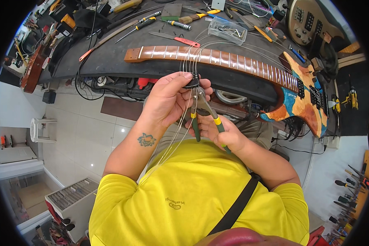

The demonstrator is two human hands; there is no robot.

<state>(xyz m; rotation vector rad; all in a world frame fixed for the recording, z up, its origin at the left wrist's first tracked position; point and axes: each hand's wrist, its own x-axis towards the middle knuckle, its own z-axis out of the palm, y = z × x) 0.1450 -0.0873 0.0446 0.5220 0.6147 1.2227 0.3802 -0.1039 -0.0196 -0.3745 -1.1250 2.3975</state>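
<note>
My left hand (166, 96) pinches a small black block (192, 83), probably a headless guitar's headpiece, in front of my chest. Several thin metal guitar strings (168, 149) run through or past it, looping over the bench above and trailing down toward my shirt below. Closed around one handle of a pair of cutting pliers (211, 110) is my right hand (229, 135). Their handles are green and yellow and stand apart. The plier jaws meet the strings just under the block; whether they grip one is hidden. Just beyond lies an electric guitar (229, 61) without strings fitted along its fretboard.
On the dark bench (110, 61) lie a red-handled blade (186, 42), screwdrivers (145, 23), a brush (192, 17) and a clear plastic box (227, 30) of metal parts. A second guitar (311, 22) is at far right. A white stool (43, 130) stands on the floor at left.
</note>
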